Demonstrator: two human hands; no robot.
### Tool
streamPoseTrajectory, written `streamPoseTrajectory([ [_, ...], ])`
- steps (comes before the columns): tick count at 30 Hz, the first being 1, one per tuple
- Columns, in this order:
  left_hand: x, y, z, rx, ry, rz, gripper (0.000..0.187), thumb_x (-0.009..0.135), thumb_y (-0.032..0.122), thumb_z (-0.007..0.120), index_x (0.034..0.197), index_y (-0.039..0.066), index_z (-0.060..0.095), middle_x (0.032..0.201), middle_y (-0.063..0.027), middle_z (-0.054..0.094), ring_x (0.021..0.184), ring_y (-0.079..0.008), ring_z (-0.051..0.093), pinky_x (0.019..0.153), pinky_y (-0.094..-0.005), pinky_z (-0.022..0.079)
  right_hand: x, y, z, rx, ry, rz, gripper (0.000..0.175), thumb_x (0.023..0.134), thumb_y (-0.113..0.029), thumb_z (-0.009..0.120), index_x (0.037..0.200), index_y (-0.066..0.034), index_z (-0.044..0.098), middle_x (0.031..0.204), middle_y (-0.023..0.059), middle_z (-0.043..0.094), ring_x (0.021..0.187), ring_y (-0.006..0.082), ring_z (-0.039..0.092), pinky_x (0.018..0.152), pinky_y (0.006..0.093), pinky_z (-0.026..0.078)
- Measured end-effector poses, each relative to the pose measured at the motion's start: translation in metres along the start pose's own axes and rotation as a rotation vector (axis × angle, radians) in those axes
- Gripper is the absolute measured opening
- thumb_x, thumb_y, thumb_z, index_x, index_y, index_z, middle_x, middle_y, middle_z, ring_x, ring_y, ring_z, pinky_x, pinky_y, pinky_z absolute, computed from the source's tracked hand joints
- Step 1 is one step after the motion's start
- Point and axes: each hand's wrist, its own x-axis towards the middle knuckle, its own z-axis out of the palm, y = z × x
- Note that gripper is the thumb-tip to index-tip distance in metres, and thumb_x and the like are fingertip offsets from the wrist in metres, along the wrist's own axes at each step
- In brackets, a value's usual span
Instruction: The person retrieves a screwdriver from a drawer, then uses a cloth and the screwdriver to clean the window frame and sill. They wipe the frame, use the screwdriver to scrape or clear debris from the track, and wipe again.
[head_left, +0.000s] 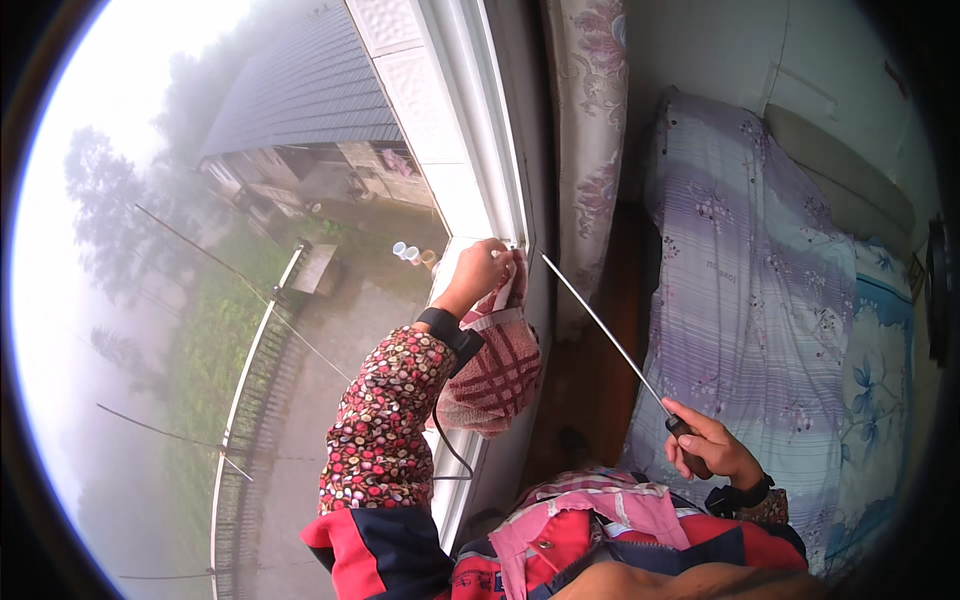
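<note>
My left hand (481, 271) is at the corner of the white window frame (495, 157), fingers bent and closed together at the upper end of a red plaid towel (491, 367). Whether it pinches the towel or something small cannot be told. The towel hangs bunched over the sill beside my left wrist. My right hand (709, 446) grips the dark handle of a long-shafted screwdriver (607, 334). Its thin metal shaft slants up and left, its tip just right of the frame corner, apart from my left hand.
A floral curtain (592, 150) hangs right of the window. Beyond it stands a bed with a purple patterned sheet (735, 247). A black cable (457, 457) loops below my left wrist. Outside, far below, are a yard, a railing (232, 450) and a tiled roof (315, 82).
</note>
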Motion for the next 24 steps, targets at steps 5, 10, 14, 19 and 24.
streamPoseTrajectory([
  [5, -0.028, -0.017, -0.008, 0.154, 0.006, 0.086, 0.044, 0.093, 0.026, 0.069, 0.124, -0.003, 0.058, 0.106, -0.0188, 0.071, 0.090, -0.0284, 0.073, 0.078, -0.0347, 0.058, 0.012, -0.022, -0.007, 0.083, -0.178, 0.067, 0.054, 0.101, -0.008, 0.038, 0.154, -0.0035, 0.030, 0.092, 0.0112, 0.062, 0.064, 0.0131, 0.059, 0.058, 0.0261, 0.049],
  [10, -0.121, 0.032, -0.058, 0.005, -0.058, 0.231, 0.061, 0.084, 0.022, 0.078, 0.135, 0.000, 0.050, 0.129, -0.0226, 0.058, 0.111, -0.0338, 0.064, 0.090, -0.0412, 0.054, 0.024, -0.042, -0.002, 0.135, -0.240, 0.092, 0.052, 0.101, -0.010, 0.038, 0.152, -0.0024, 0.031, 0.087, 0.0141, 0.062, 0.060, 0.0154, 0.060, 0.056, 0.0282, 0.051],
  [14, -0.182, 0.097, -0.067, 0.050, -0.123, 0.543, 0.080, 0.073, 0.016, 0.082, 0.143, 0.004, 0.045, 0.143, -0.0218, 0.046, 0.128, -0.0388, 0.051, 0.106, -0.0466, 0.044, 0.035, -0.060, 0.019, 0.159, -0.237, 0.152, 0.053, 0.102, -0.012, 0.036, 0.154, -0.0066, 0.027, 0.089, 0.0181, 0.061, 0.061, 0.0205, 0.063, 0.056, 0.0324, 0.053],
  [19, -0.236, 0.168, -0.053, -0.060, -0.168, 1.099, 0.059, 0.078, 0.017, 0.076, 0.134, 0.010, 0.058, 0.144, -0.0203, 0.047, 0.132, -0.0344, 0.051, 0.112, -0.0534, 0.034, 0.054, -0.069, 0.059, 0.305, -0.217, 0.131, 0.052, 0.105, -0.020, 0.036, 0.155, -0.0121, 0.024, 0.100, 0.0233, 0.064, 0.071, 0.0282, 0.069, 0.061, 0.0377, 0.058],
  [24, -0.242, 0.180, -0.044, -0.087, 0.146, 1.091, 0.036, 0.073, 0.011, 0.082, 0.106, 0.005, 0.070, 0.105, -0.0072, 0.057, 0.098, -0.0248, 0.059, 0.096, -0.0460, 0.047, 0.086, -0.065, 0.109, 0.178, -0.294, -0.241, 0.050, 0.106, -0.025, 0.039, 0.149, -0.0006, 0.033, 0.123, 0.0115, 0.058, 0.108, 0.0126, 0.057, 0.095, 0.0260, 0.046],
])
